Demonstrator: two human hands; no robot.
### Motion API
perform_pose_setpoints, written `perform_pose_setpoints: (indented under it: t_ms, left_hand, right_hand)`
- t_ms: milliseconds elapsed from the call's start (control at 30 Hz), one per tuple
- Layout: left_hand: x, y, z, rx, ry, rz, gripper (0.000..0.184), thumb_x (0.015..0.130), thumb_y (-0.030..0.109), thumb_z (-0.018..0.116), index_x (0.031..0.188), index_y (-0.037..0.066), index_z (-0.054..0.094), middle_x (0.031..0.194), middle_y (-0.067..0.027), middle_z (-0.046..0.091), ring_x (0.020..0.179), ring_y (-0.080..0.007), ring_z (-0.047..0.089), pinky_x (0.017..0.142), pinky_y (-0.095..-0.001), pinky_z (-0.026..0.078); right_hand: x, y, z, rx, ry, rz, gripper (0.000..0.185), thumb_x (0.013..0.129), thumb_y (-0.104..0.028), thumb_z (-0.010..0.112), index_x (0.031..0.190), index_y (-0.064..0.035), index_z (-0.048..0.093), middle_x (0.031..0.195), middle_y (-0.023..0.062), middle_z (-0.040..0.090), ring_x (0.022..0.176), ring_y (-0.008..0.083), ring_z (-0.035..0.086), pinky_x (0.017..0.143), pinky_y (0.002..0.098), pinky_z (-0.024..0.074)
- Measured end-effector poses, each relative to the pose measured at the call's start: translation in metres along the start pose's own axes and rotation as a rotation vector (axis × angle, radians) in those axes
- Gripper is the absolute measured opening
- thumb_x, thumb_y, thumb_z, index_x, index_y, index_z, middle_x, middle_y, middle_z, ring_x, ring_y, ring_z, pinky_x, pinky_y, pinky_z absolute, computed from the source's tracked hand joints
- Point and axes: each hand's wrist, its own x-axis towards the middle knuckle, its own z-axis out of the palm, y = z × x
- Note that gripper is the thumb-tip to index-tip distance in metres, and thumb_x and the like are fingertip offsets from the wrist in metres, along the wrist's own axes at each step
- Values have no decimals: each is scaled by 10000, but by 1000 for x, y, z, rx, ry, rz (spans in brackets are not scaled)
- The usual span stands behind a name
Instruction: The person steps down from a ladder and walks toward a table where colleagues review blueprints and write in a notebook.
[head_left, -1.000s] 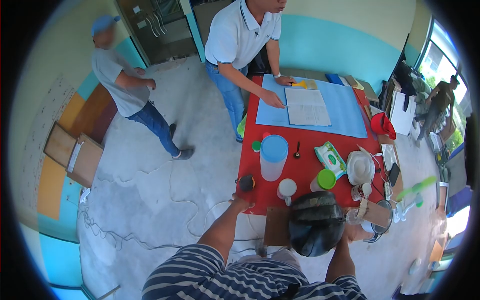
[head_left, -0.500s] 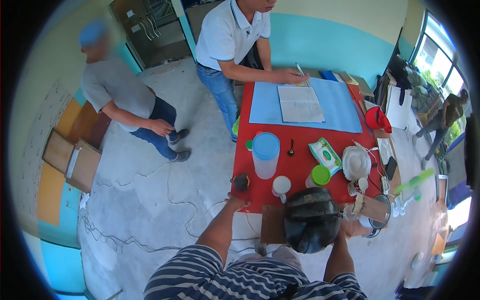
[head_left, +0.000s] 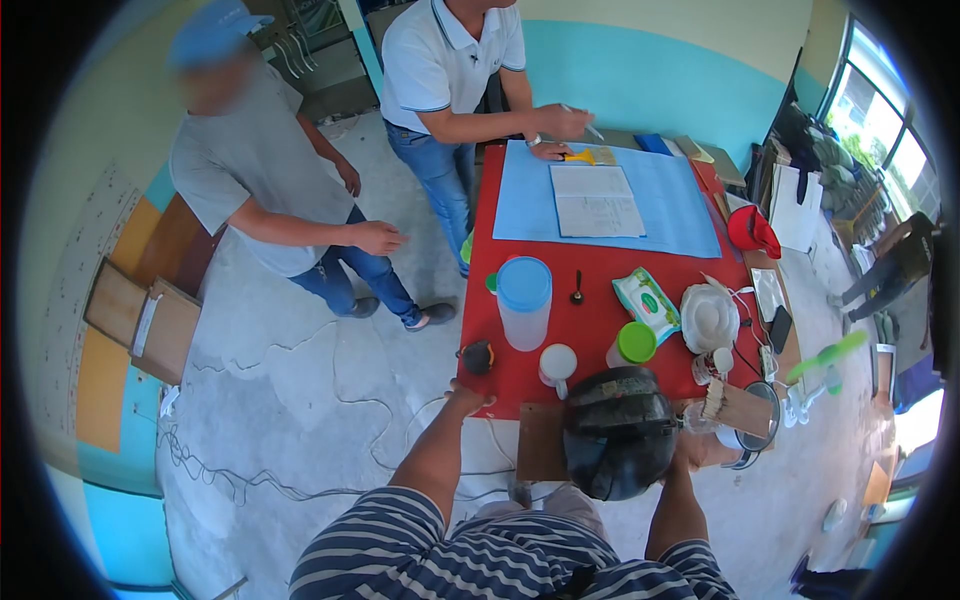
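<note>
My left hand [head_left: 468, 399] rests at the near-left corner of the red table [head_left: 590, 290], holding no visible object. A black and orange round item [head_left: 476, 356], perhaps a tape measure, lies just beyond it. My right hand [head_left: 704, 450] is at the near-right edge, partly hidden behind a glossy black helmet [head_left: 620, 433]; its fingers do not show clearly. Next to it are a clear jar [head_left: 697, 416], a wooden-handled brush [head_left: 742, 410] and a round dark-rimmed object [head_left: 762, 414]. A white mug [head_left: 557, 367] and a green-lidded container [head_left: 633, 343] stand beyond the helmet.
A blue-lidded container [head_left: 524, 305], wipes pack [head_left: 648, 303], white bowl [head_left: 710, 318] and red cap [head_left: 753, 231] are on the table. A person in white [head_left: 450, 75] stands behind an open notebook [head_left: 597, 202]; another in grey [head_left: 245, 160] is left. Cables [head_left: 350, 400] cross the floor.
The person in grey has stepped nearer to the table. The person in white has lifted the pen hand off the notebook, and a yellow-handled brush shows beside it. My hands stay in place.
</note>
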Motion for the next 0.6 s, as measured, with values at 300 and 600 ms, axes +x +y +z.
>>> perform_pose_setpoints:
  t_ms: [300,600]
  left_hand:
    - [3,1,2,123,-20,61,1093,628,496,681,1336,-1,13,1378,-186,60,1262,-390,131,982,-406,303]
    - [-15,6,-2,42,30,51,1042,610,470,709,1343,57,94,1355,-128,113,1248,-383,135,763,-480,481]
  right_hand:
    - [-4,2,7,17,-20,7,628,680,-445,623,1135,-71,405,1101,132,458,941,322,491,684,458,440]
    - [-5,1,3,-2,22,-15,609,679,-446,620,1121,-78,418,1086,126,467,932,315,496,681,451,440]
